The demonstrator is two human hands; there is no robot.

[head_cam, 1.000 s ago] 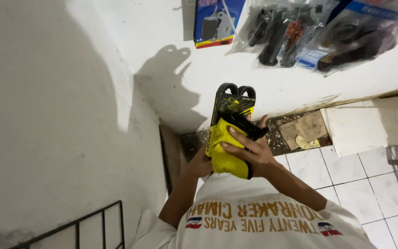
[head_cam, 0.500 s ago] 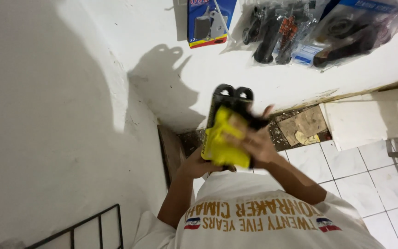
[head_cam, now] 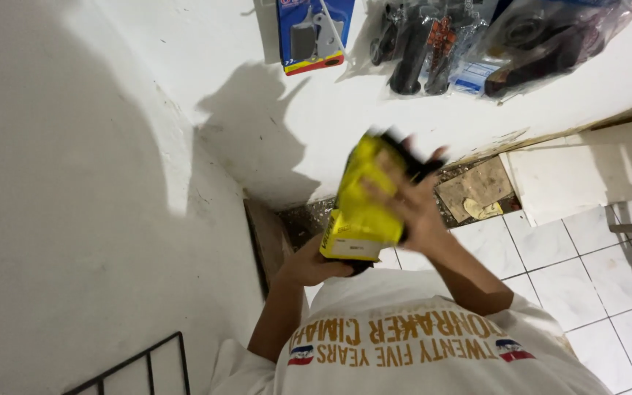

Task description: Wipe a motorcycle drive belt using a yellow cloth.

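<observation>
I hold a yellow package with a black part sticking out of its top in front of my chest, in a white corner. My left hand grips the package from below at its bottom edge. My right hand lies over its right side and top, fingers spread across the black part; this hand is blurred. My white shirt with gold lettering fills the bottom of the view.
On the white wall hang a blue carded part and several clear bags of black parts. White floor tiles, a pale board, cardboard scraps and a black metal rail lie around.
The package has tilted and risen slightly, and my right hand has slid from its front up over its top. The view has shifted a little.
</observation>
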